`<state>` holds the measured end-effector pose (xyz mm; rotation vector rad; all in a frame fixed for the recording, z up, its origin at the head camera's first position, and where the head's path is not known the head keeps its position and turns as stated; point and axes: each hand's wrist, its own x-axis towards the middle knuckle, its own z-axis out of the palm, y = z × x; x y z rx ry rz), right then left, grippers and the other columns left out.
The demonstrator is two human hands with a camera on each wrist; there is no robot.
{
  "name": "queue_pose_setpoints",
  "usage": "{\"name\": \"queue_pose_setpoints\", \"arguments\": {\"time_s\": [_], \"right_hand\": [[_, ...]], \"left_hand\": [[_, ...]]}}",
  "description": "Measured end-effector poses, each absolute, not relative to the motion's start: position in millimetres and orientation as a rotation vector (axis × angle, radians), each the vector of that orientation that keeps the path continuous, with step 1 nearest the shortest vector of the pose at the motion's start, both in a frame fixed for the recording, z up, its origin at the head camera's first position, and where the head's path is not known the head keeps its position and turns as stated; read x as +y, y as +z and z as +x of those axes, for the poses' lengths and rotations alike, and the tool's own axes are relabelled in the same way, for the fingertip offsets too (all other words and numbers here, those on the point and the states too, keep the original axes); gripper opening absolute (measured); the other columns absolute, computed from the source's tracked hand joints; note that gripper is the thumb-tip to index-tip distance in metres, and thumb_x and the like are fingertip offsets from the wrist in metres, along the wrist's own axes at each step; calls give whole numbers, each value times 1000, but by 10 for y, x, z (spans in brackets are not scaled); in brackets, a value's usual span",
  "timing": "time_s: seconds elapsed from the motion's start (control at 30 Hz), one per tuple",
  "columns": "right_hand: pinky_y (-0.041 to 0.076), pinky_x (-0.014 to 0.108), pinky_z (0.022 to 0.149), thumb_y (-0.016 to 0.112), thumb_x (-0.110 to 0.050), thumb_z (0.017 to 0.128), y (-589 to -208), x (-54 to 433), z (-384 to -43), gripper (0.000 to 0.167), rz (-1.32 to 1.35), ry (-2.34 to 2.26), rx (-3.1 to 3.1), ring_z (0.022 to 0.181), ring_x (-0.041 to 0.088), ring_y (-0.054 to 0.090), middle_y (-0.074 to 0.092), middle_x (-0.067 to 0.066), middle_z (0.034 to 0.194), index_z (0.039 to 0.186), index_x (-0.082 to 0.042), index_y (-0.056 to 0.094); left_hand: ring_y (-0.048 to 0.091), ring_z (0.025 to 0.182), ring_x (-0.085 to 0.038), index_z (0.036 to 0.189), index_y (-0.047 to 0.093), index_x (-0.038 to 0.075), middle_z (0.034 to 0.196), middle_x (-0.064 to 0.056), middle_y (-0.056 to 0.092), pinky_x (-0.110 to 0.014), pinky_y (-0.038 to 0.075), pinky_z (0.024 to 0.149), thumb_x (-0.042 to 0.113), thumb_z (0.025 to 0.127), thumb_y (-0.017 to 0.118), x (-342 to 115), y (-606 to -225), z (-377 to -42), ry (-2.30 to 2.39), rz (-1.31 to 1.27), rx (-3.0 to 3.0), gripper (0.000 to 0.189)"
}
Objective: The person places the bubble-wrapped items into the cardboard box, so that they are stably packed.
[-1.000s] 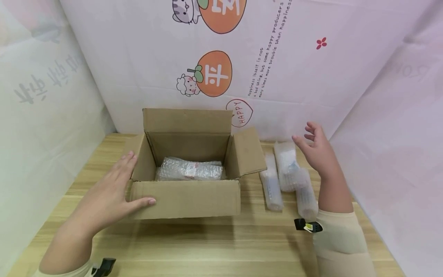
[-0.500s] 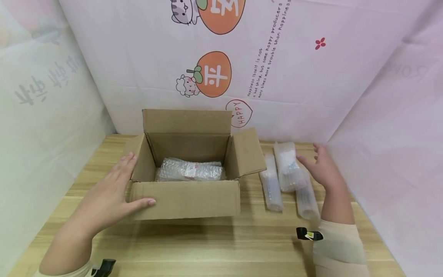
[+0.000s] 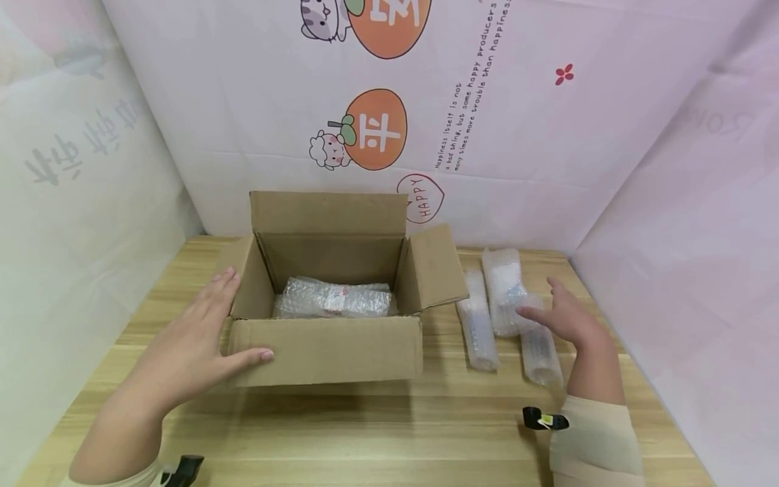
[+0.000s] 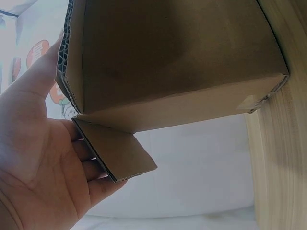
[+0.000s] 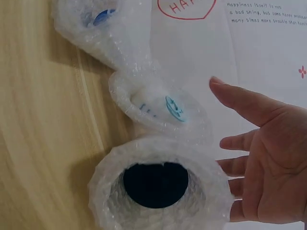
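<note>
My left hand (image 3: 185,348) rests at the left corner of a cardboard box (image 3: 325,350), its fingers along the left flap and its thumb lying over the front flap. In the left wrist view its fingers pass behind a small flap (image 4: 117,148). Inside the box lies a bubble-wrapped package (image 3: 335,299) with a red-and-white label. My right hand (image 3: 569,318) has its fingers spread beside a bubble-wrapped roll (image 3: 540,352), thumb reaching over the roll's far end. The right wrist view shows that roll's open end (image 5: 110,184) with a dark round object (image 5: 156,184) inside. Nothing is in the right palm.
Two more bubble-wrapped rolls, a slim one (image 3: 477,325) and a wider one (image 3: 502,277), lie between the box and my right hand. The box's right flap (image 3: 438,265) sticks out toward them. White printed sheets (image 3: 274,122) wall the wooden table (image 3: 341,433) at the back and sides.
My right hand has come down and toward me, from above the far end of the rolls to beside the nearest one. The left hand and box have stayed put.
</note>
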<state>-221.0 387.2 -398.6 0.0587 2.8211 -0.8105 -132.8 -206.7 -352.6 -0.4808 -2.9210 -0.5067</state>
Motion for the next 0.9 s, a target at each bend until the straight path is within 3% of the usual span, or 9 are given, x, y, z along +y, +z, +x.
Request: {"name": "queue_pose_setpoints", "arguments": {"time_s": [0.2, 0.3, 0.4, 0.47, 0.53, 0.63, 0.9], "right_hand": [[20, 73, 109, 71, -58, 82, -4072, 3934, -2150, 127, 30, -765, 2778, 139, 61, 11, 3, 41, 154, 153, 5, -14], [30, 70, 107, 74, -49, 83, -4108, 3958, -2127, 118, 13, -778, 2776, 135, 60, 25, 19, 43, 150, 152, 10, -1], [51, 60, 90, 76, -39, 84, -4139, 3967, -2113, 99, 16, -860, 2719, 116, 50, 51, 42, 38, 135, 147, 11, 19], [57, 50, 76, 75, -37, 85, -4149, 3969, -2104, 91, 43, -890, 2663, 103, 41, 58, 48, 33, 127, 145, 8, 23], [57, 45, 71, 72, -39, 88, -4151, 3970, -2094, 93, 78, -900, 2603, 101, 38, 60, 46, 34, 129, 148, 6, 18], [58, 47, 73, 68, -43, 90, -4141, 3968, -2080, 103, 117, -875, 2556, 107, 41, 58, 35, 39, 139, 153, 6, 2], [57, 53, 77, 62, -32, 94, -4117, 4001, -2072, 94, 125, -796, 2560, 117, 54, 49, 23, 43, 145, 152, 9, 1]], "left_hand": [[7, 153, -31, 159, -2, 19, 166, -1, -3, -61, 21, 118, 76, 77, 62, -2064, -3516, -1339, -508, -481, -2926, 118], [7, 153, -31, 159, -2, 19, 166, -1, -3, -63, 22, 116, 76, 77, 62, -2063, -3513, -1338, -509, -481, -2930, 118], [7, 153, -32, 159, -2, 19, 166, -1, -3, -64, 23, 116, 76, 77, 62, -2068, -3513, -1330, -507, -480, -2932, 118], [7, 152, -32, 159, -2, 18, 166, -1, -3, -63, 22, 116, 75, 77, 62, -2070, -3511, -1326, -504, -480, -2932, 119], [8, 152, -33, 159, -2, 17, 166, -2, -3, -63, 22, 116, 76, 77, 62, -2069, -3512, -1325, -497, -481, -2932, 119], [8, 152, -33, 159, -2, 17, 166, -2, -2, -62, 22, 117, 76, 77, 62, -2067, -3514, -1326, -494, -480, -2932, 119], [8, 152, -32, 159, -1, 17, 166, -2, -2, -62, 22, 117, 76, 77, 62, -2064, -3511, -1325, -494, -476, -2931, 119]]}}
